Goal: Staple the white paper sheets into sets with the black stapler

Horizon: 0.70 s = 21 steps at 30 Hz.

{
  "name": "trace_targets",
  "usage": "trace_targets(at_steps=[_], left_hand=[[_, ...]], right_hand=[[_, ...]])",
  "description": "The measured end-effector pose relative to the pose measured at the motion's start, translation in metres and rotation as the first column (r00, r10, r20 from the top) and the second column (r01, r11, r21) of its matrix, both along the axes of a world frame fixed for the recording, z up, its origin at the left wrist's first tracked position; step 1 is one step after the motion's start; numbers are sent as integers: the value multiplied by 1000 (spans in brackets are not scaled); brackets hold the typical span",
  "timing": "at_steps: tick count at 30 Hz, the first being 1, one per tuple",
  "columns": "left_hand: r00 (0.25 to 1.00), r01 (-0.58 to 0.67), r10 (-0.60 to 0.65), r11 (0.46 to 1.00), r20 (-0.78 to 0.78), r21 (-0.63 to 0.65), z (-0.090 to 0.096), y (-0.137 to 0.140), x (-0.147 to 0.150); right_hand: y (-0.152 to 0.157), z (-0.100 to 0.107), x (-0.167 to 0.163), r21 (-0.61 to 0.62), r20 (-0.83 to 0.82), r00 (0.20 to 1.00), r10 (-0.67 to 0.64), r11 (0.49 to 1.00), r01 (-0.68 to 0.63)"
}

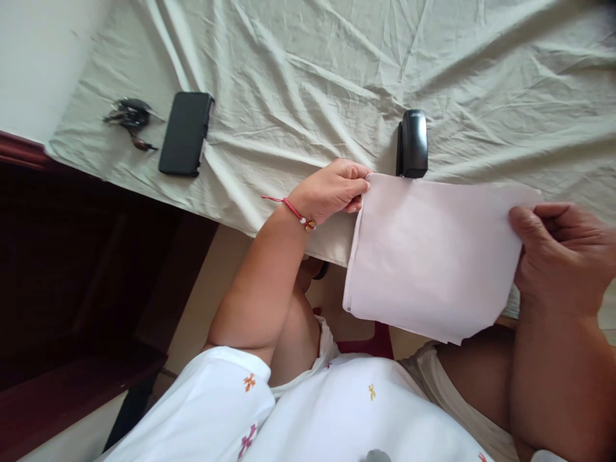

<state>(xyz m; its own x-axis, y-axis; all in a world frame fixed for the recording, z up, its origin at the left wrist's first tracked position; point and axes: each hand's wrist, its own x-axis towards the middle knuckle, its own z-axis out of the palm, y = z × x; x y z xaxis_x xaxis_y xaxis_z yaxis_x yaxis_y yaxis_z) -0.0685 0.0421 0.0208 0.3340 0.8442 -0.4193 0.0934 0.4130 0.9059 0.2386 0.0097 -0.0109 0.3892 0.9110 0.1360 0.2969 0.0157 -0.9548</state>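
A thin stack of white paper sheets hangs in the air over the front edge of the bed, held at both ends. My left hand pinches its upper left corner, with a red cord bracelet on the wrist. My right hand grips the right edge between thumb and fingers. A black stapler lies on the sheet just behind the paper's top edge, close to my left fingers.
A wrinkled pale green bedsheet covers the surface. A black phone and a bunch of keys lie at the left end. Dark wooden furniture stands lower left. My lap in white patterned cloth fills the bottom.
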Motion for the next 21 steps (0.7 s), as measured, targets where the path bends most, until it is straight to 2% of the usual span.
trace_targets(at_steps=[9,18,21], left_hand=[[1000,2,-2,1000,9,6,0,-1,0],[998,52,-51,997,-28,60,3,-1,-1],[999,42,-43,996,12,76,1,-1,-3]], right_hand=[[-2,5,-13,-117,27,1000,-4,993,7],[-2,-1,-10,-129,52,998,26,991,-19],[-1,-6,-4,-75,179,981,80,995,-67]])
